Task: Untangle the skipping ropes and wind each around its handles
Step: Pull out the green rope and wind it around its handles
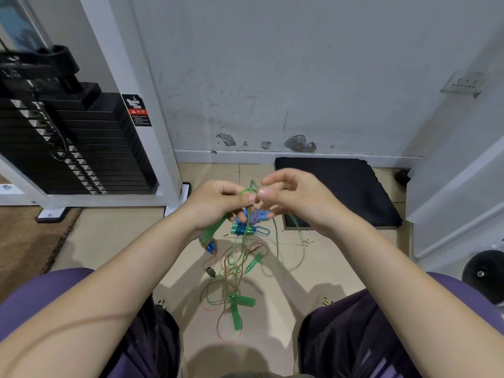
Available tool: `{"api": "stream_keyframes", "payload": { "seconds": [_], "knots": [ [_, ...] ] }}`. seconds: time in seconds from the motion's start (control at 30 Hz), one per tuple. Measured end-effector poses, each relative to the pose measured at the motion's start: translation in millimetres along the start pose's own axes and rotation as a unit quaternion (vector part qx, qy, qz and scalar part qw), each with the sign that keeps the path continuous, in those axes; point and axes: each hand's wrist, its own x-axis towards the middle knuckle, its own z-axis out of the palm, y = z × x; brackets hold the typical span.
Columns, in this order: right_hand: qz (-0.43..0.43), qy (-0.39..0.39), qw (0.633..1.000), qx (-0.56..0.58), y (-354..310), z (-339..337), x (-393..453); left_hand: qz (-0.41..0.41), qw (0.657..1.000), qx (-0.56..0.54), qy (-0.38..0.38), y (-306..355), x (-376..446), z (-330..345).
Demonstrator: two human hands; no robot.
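Skipping ropes are seen from above, between the knees of a seated person; a thin green rope (276,241) is held up in front of the body by both hands, and its loose length hangs down to a tangle (231,271) of green and reddish cord on the tiled floor (114,241). The left hand (215,203) is curled around a green handle (214,230), with the rope pinched at its thumb; the right hand (294,196) is closed in a pinch on the same rope just beside it, fingertips nearly touching the left thumb. Two more green handles (240,309) are seen low in the tangle, and another (255,261) lies tilted near its middle. Beyond the hands, three wound bundles lie on the floor: a blue-handled one (210,245), a teal one (242,230), and a striped one (256,216) partly hidden by the fingers. A black mat (354,186) lies against the white wall (300,64); a weight stack (68,143) stands at the left.
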Motion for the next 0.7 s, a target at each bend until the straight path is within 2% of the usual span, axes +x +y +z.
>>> {"api": "stream_keyframes", "payload": {
  "seconds": [0.13, 0.27, 0.33, 0.5, 0.6, 0.7],
  "knots": [
    [0.041, -0.045, 0.994, -0.090, 5, 8, -2, 0.025, 0.993, -0.113, 0.006, 6, 0, 0],
    [0.007, -0.075, 0.990, -0.121, 9, 11, -1, 0.025, 0.986, -0.162, 0.005, 9, 0, -3],
    [-0.009, -0.059, 0.992, -0.112, 6, 10, -1, 0.018, 0.991, -0.131, -0.005, 7, 1, -6],
    [-0.066, -0.009, 0.998, 0.019, -2, 3, 0, -0.033, 0.992, 0.025, -0.119, 1, -3, -3],
    [-0.094, 0.029, 0.990, 0.101, -11, -4, -2, -0.041, 0.983, 0.131, -0.125, -5, -3, -1],
    [-0.098, 0.055, 0.981, 0.159, -15, -11, -2, -0.046, 0.983, 0.131, -0.120, -4, -4, 1]
  ]
}}
